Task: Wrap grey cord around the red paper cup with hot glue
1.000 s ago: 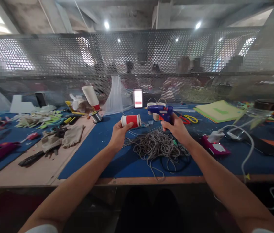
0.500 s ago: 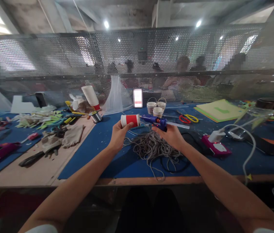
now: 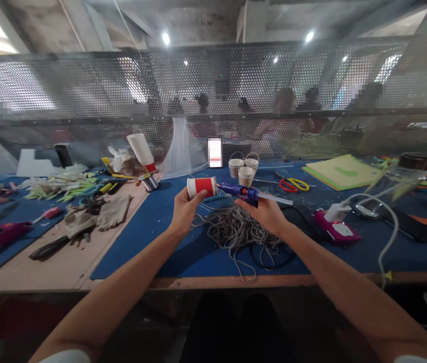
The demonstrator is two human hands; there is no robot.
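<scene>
My left hand (image 3: 183,210) is closed around a red and white paper cup (image 3: 201,187), which lies on its side in the air. A blue glue gun (image 3: 232,188) is in my right hand (image 3: 264,210), its nozzle at the cup's right end; whether it touches I cannot tell. A clear glue stick (image 3: 277,199) juts from the gun's back. Below both hands a tangled heap of grey cord (image 3: 241,229) lies on the blue mat (image 3: 137,242). Just behind the gun stand several small cord-wrapped cups with handles (image 3: 246,176).
Red and yellow scissors (image 3: 292,185), coloured sheets (image 3: 342,171) and a magenta power socket (image 3: 336,228) with a white cable lie to the right. Leftward are work gloves (image 3: 113,213), a stack of paper cups (image 3: 140,150) and a metal tin (image 3: 148,182). Perforated panels (image 3: 213,80) rise behind, people beyond.
The cup has shifted very slightly left in my left hand. The glue gun has moved a little down and left, its rear end tilting lower.
</scene>
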